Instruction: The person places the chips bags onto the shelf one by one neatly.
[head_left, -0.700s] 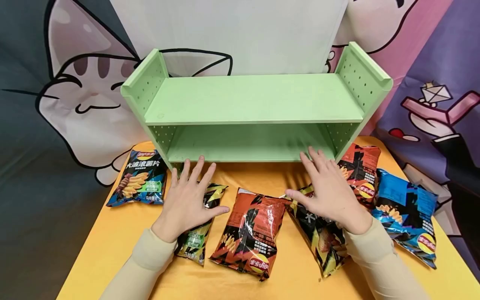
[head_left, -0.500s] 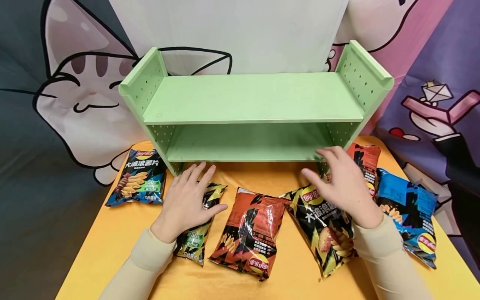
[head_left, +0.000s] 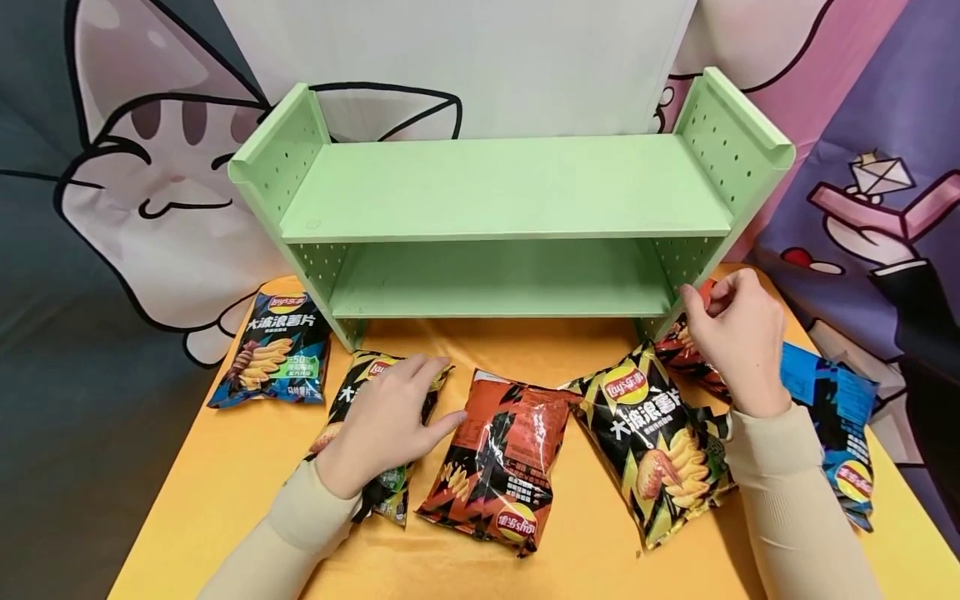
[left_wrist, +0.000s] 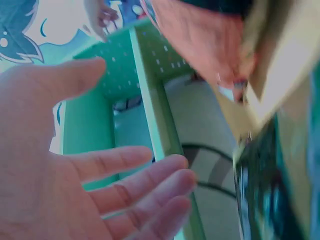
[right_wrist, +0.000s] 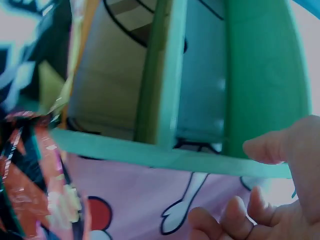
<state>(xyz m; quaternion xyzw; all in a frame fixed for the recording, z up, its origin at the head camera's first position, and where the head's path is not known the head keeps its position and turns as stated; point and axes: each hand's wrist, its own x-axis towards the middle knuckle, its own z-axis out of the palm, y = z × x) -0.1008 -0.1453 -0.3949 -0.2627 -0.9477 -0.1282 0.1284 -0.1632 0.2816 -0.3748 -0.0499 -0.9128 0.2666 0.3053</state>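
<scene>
My left hand (head_left: pixel 390 425) hovers over a black-and-yellow chip bag (head_left: pixel 360 377), covering its middle; the fingers are relaxed. In the left wrist view the palm and fingers (left_wrist: pixel 125 192) of that hand have nothing between them. My right hand (head_left: pixel 746 342) is at the shelf's right end, over a red-and-black chip bag (head_left: pixel 684 350) that it partly hides. Its fingers bend loosely, and in the right wrist view the thumb (right_wrist: pixel 270 147) stands apart from them with nothing in between. A second black-and-yellow chip bag (head_left: pixel 656 446) lies just left of the right wrist.
A pale green two-level shelf (head_left: pixel 510 187) stands at the back of the orange-covered table (head_left: pixel 585 550). Another red-and-black chip bag (head_left: pixel 510 458) lies in the middle front. Blue chip bags lie at far left (head_left: pixel 277 350) and far right (head_left: pixel 828 417). Printed cartoon cloth hangs behind.
My right hand has moved right from over the right black-and-yellow bag, uncovering it, and its spread fingers have bent. My left hand has shifted slightly right, its fingers closer together.
</scene>
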